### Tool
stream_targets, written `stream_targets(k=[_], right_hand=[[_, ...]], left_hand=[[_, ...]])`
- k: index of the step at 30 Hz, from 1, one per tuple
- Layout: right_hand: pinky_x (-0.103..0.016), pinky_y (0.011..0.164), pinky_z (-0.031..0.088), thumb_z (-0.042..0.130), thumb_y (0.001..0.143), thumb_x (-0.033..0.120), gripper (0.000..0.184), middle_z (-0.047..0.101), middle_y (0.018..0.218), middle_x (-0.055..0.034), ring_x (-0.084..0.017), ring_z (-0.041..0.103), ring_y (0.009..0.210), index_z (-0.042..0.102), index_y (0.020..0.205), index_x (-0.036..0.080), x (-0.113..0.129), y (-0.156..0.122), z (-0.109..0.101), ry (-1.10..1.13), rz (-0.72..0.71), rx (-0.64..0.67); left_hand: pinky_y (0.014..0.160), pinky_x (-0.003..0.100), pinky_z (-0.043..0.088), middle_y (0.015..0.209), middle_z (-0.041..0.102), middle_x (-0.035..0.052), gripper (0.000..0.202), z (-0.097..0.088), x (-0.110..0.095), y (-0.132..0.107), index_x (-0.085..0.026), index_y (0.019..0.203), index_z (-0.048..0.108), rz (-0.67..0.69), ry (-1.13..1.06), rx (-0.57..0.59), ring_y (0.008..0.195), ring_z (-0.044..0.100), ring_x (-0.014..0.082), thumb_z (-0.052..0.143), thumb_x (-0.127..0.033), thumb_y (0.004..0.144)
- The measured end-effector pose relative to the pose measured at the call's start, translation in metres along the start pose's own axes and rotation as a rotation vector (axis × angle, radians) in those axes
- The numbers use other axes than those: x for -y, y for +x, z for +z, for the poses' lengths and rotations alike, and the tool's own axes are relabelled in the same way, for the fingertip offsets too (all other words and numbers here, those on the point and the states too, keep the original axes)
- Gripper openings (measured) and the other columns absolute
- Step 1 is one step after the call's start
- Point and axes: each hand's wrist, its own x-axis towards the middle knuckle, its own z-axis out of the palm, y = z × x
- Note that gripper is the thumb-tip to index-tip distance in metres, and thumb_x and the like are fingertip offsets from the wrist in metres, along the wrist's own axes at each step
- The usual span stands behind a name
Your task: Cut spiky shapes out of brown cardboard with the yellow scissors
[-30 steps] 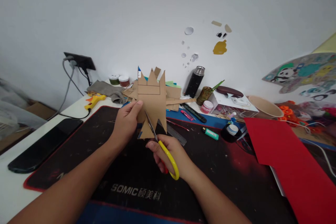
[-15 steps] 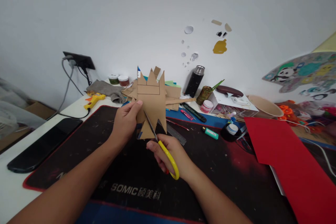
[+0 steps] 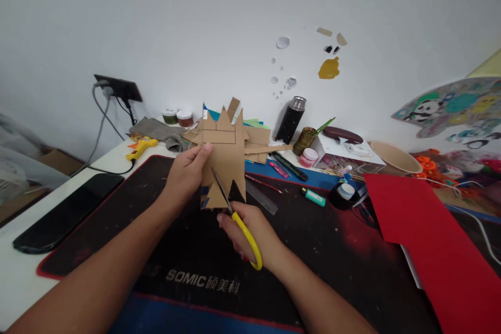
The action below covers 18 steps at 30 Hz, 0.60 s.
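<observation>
My left hand (image 3: 188,167) pinches the left edge of an upright piece of brown cardboard (image 3: 227,156), thumb on its face. Pointed teeth run along the cardboard's top, pencil-dark lines cross its upper part, and notches are cut into its lower edge. With its fingers through the handles, my right hand (image 3: 254,229) grips a pair of scissors (image 3: 250,237) with yellow on the handle and a bit of red below. The blades reach up across the lower part of the cardboard, near a cut. Part of the lower blade is hidden.
Under my hands lies a black desk mat (image 3: 313,271). Behind are cardboard scraps (image 3: 260,138), a clear ruler (image 3: 262,198), a box cutter (image 3: 289,167) and a black flask (image 3: 290,120). A yellow glue gun (image 3: 141,148) and phone (image 3: 70,213) are left; red sheet (image 3: 422,240) right.
The cardboard and both hands have shifted slightly down and to the left. The scissors stay at the lower part of the cardboard, their handle a little lower.
</observation>
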Motion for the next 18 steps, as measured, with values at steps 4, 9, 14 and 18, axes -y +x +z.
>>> stream_targets(k=[4,9,14,18], right_hand=[[-0.022,0.046,0.033,0.073,0.101,0.043,0.025,0.045,0.054,0.0087,-0.01,0.044,0.045,0.063,0.089,0.023,-0.0018,0.0001,0.0008,-0.039,-0.024,-0.019],[-0.025,0.049,0.036,0.072,0.1,0.044,0.024,0.047,0.057,0.0069,-0.013,0.047,0.049,0.064,0.09,0.023,-0.0042,-0.0005,-0.0001,-0.067,-0.031,-0.014],[-0.024,0.048,0.033,0.074,0.099,0.046,0.028,0.046,0.058,0.0071,-0.012,0.044,0.047,0.062,0.088,0.023,-0.0031,-0.0008,0.0015,-0.047,-0.045,-0.022],[-0.025,0.049,0.036,0.072,0.1,0.044,0.025,0.045,0.055,0.0071,-0.013,0.046,0.048,0.064,0.091,0.023,-0.0013,-0.0019,0.0021,-0.074,-0.019,-0.029]], left_hand=[[0.064,0.03,0.057,0.078,0.077,0.0059,0.034,0.0001,0.0005,0.0006,-0.022,0.08,0.074,0.041,0.047,-0.039,0.074,0.072,0.0235,0.07,-0.053,0.093],[0.064,0.03,0.056,0.077,0.076,0.0061,0.034,-0.0001,0.0028,0.0011,-0.023,0.079,0.074,0.046,0.06,-0.044,0.075,0.071,0.0234,0.069,-0.053,0.095],[0.064,0.03,0.055,0.081,0.077,0.0069,0.038,0.0,0.003,0.0001,-0.023,0.079,0.074,0.044,0.065,-0.026,0.076,0.07,0.023,0.067,-0.056,0.097],[0.063,0.03,0.053,0.081,0.078,0.0069,0.037,-0.0005,0.0038,0.0006,-0.023,0.077,0.074,0.056,0.093,-0.046,0.072,0.067,0.0217,0.067,-0.052,0.097]])
